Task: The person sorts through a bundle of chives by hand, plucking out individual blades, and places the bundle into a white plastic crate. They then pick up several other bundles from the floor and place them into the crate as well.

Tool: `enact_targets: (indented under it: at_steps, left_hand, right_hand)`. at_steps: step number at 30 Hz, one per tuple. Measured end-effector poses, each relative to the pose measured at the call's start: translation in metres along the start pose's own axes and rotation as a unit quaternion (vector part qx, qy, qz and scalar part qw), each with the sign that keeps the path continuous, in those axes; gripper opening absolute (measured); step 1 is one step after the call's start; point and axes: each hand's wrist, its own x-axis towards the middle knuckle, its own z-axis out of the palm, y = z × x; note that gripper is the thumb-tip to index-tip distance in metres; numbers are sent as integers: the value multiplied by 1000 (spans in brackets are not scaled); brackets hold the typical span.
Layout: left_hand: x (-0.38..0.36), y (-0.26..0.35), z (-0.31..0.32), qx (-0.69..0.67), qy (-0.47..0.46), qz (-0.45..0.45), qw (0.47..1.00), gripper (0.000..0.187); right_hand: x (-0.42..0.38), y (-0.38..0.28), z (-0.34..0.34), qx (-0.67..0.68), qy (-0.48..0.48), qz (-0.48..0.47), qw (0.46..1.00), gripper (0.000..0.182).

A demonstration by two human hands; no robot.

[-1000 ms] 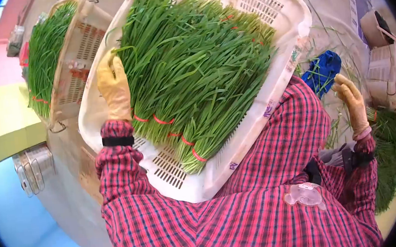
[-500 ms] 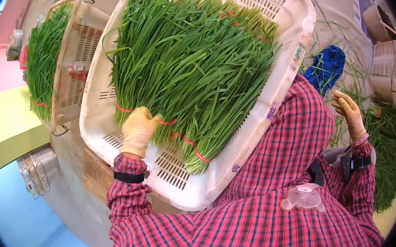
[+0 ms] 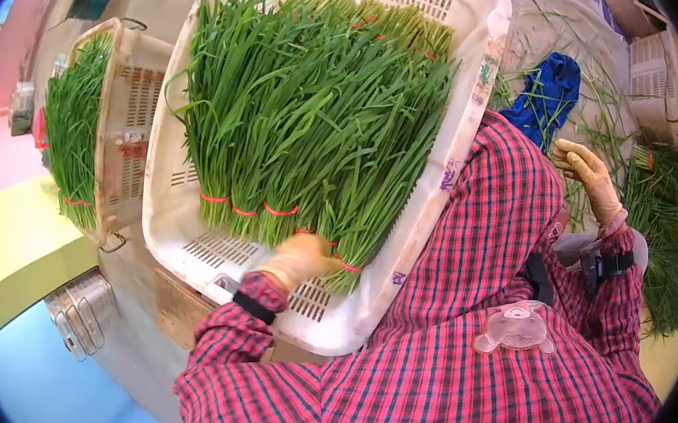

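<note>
A large white plastic crate holds green chives, tied in bunches with red bands near the pale cut ends. My left hand, in a yellowish glove, reaches into the crate's near end. It touches the stem ends of the bunches at the lower right, just beside their red bands. Motion blurs this hand, and its fingers are partly hidden against the stems. To the right of the crate, my right hand, also gloved, is raised with fingers extended and nothing in it. Loose chives lie in a heap beyond it.
At the left, another crate stands filled with banded chives. A blue cloth lies on the floor among scattered leaves. Farther right are a pale crate and a brownish container. A metal-framed box sits at lower left.
My left hand has moved right and slightly down, from the left bunches to those at the lower right. My right hand stays raised, with little change. The view has shifted slightly.
</note>
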Motion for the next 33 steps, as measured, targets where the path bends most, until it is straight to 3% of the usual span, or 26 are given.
enact_targets:
  at_steps: [4,7,10,15,18,19,21,23,24,25,27,28,29,31,33]
  left_hand:
    - [25,24,27,25,8,38,999,56]
    - [25,19,39,-35,28,26,999,57]
    - [37,28,64,-82,134,-37,987,45]
    - [60,41,75,-69,146,-45,986,40]
    - [71,33,97,-81,217,-46,972,38]
    - [64,35,85,-80,216,-44,972,38]
    - [55,28,45,-43,65,20,997,38]
    - [36,17,17,-156,216,-6,964,38]
    - [54,-20,11,-157,369,153,903,33]
    - [15,6,-24,-357,431,77,825,25]
    - [15,-33,-57,-247,668,133,689,20]
    - [5,-41,-74,-255,692,50,674,29]
    - [5,-49,-87,-255,731,79,627,39]
    - [19,-90,-107,-84,776,-10,625,48]
    - [40,-116,-122,-21,778,-17,628,52]
  right_hand:
    - [-12,-3,2,-15,5,28,999,36]
    - [-16,10,-2,5,-4,33,999,35]
    - [-19,8,6,11,-2,31,999,35]
    - [-25,3,19,-24,-24,11,999,35]
    - [-31,1,25,-39,-35,-8,999,34]
    - [-36,4,23,-39,-32,-6,999,34]
    - [-43,7,18,-47,-39,-18,998,34]
    - [-57,9,10,-38,-39,-3,999,35]
    - [-47,17,6,-29,-35,5,999,35]
    - [-51,22,2,-20,-24,2,1000,35]
    - [-54,25,0,-14,-22,0,1000,35]
    - [-56,23,2,-20,-24,-7,999,35]
    - [-56,21,3,-26,-26,-16,999,35]
    - [-46,36,1,-38,-22,-29,999,35]
    - [-47,42,-1,-72,-19,-21,997,34]
